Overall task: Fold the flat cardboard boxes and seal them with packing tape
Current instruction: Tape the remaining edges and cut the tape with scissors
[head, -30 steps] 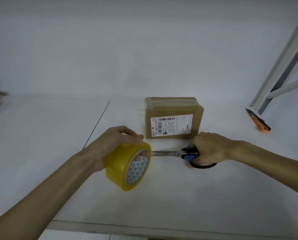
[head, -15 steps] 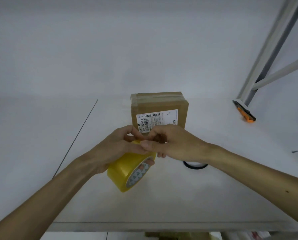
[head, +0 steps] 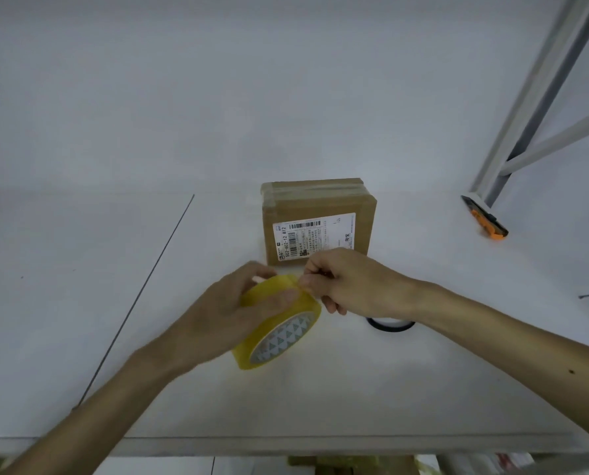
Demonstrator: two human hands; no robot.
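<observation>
A small brown cardboard box (head: 320,204) stands closed on the white table (head: 80,303), clear tape across its top and a white shipping label on its front. In front of it my left hand (head: 224,313) grips a yellow roll of packing tape (head: 282,334), held above the table. My right hand (head: 351,281) pinches the tape's loose end at the top of the roll. The scissors (head: 389,325) lie on the table under my right wrist; only a dark handle loop shows.
An orange and black utility knife (head: 485,217) lies at the back right, by the foot of a grey metal frame (head: 526,114). A seam line (head: 142,293) runs across the table on the left. The table's front edge is near me.
My right hand put the scissors down on the table and came over to the roll, where it now pinches the tape end. The left hand kept the roll.
</observation>
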